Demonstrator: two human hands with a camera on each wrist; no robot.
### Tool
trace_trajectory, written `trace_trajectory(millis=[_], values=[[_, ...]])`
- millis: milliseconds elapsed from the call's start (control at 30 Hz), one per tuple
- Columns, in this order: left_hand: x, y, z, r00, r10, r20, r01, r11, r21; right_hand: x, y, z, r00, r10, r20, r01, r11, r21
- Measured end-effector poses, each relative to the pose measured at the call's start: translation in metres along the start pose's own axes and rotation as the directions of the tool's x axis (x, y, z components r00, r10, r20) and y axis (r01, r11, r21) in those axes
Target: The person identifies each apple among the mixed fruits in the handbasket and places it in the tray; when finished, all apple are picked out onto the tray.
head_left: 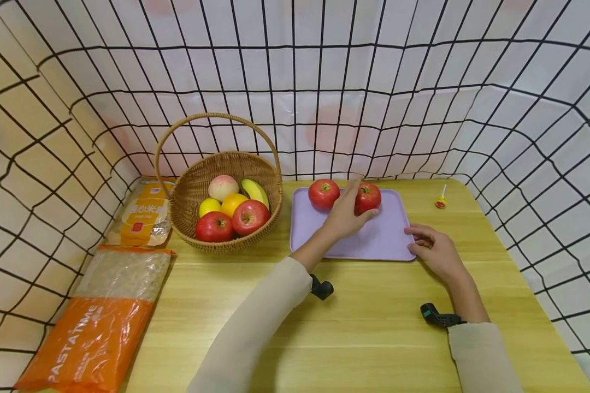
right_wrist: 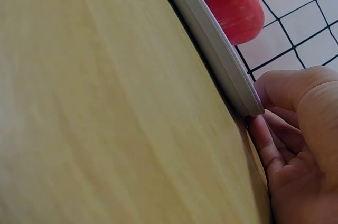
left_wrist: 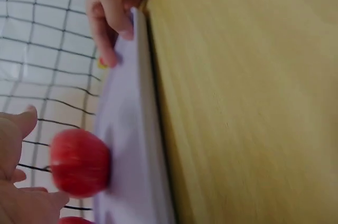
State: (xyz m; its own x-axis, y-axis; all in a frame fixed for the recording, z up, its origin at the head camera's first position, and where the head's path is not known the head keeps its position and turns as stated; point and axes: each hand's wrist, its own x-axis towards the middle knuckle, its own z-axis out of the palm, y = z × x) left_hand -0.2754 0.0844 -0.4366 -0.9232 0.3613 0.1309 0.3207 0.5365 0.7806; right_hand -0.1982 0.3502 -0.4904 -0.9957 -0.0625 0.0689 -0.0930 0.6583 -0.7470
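Note:
On a lilac tray point(head_left: 373, 240) two red apples stand side by side, the left apple point(head_left: 323, 195) and the right apple point(head_left: 369, 199). My left hand point(head_left: 344, 215) reaches over the tray with extended fingers between the apples and the thumb spread near the right apple. In the left wrist view a gap shows between the thumb and that apple point(left_wrist: 80, 161); whether the fingers touch it is hard to tell. My right hand point(head_left: 438, 254) pinches the tray's right edge, with the thumb at the rim point(right_wrist: 245, 89) and a finger beneath it in the right wrist view.
Left of the tray, a wicker basket point(head_left: 177, 210) with a tall handle holds apples, a peach, a banana and yellow and orange fruit. Two food packets, one large orange point(head_left: 88, 333) and one smaller point(head_left: 140, 215), lie farther left. A lollipop point(head_left: 441, 199) lies right of the tray.

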Motion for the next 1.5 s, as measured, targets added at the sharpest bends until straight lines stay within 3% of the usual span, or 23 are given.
trace_trajectory(millis=[133, 300, 500, 633, 833, 1100, 1300, 1500], values=[[-0.018, 0.006, -0.016, 0.998, 0.057, 0.039, -0.057, 0.998, 0.020, -0.001, 0.000, 0.000, 1.000, 0.005, 0.001, -0.005, 1.000, 0.001], [-0.040, 0.001, -0.041, 0.993, 0.116, 0.026, -0.116, 0.993, 0.008, 0.000, -0.003, 0.000, 1.000, 0.008, 0.000, -0.008, 1.000, 0.014], [-0.071, -0.008, -0.076, 0.988, 0.156, -0.002, -0.154, 0.976, -0.153, 0.000, -0.002, 0.001, 1.000, 0.010, 0.003, -0.010, 1.000, 0.012], [-0.093, -0.013, -0.102, 0.985, 0.167, -0.042, -0.171, 0.968, -0.186, -0.001, 0.000, 0.000, 1.000, 0.017, 0.008, -0.017, 1.000, 0.000], [-0.119, -0.020, -0.147, 0.975, 0.170, -0.146, -0.192, 0.968, -0.160, -0.002, 0.000, -0.001, 1.000, 0.015, 0.012, -0.015, 1.000, 0.012], [-0.146, -0.042, -0.203, 0.966, 0.126, -0.227, -0.143, 0.988, -0.057, 0.000, 0.001, -0.001, 1.000, -0.002, -0.001, 0.002, 1.000, 0.023], [-0.161, -0.059, -0.232, 0.964, 0.110, -0.242, -0.087, 0.991, 0.105, 0.001, 0.002, 0.001, 1.000, -0.027, -0.002, 0.027, 0.999, 0.040], [-0.171, -0.069, -0.251, 0.970, 0.031, -0.240, 0.003, 0.990, 0.142, 0.000, 0.002, 0.000, 1.000, -0.019, 0.000, 0.019, 0.999, 0.040]])
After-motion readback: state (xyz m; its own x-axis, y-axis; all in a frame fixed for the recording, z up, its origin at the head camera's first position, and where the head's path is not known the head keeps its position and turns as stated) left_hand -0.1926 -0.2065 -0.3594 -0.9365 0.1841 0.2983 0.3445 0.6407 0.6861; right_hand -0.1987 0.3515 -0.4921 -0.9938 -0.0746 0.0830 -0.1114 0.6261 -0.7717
